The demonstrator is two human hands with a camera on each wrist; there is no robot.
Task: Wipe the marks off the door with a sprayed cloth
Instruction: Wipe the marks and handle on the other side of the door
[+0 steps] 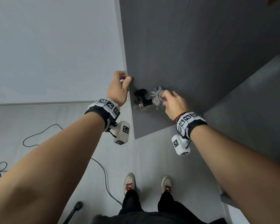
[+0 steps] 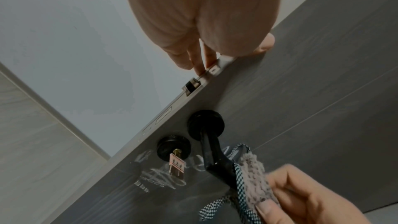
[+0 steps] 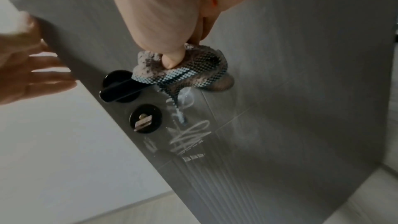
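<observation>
Right hand (image 1: pixel 174 102) bunching nubby checked cloth (image 3: pixel 183 71) against smooth grey door (image 1: pixel 192 54); left hand (image 1: pixel 118 88) gripping its edge.

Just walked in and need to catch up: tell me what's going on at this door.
A person is cleaning the door. The left hand grips its edge to steady it. The right hand holds a cloth against the panel beside the handle. White marks below the handle are not yet wiped.
</observation>
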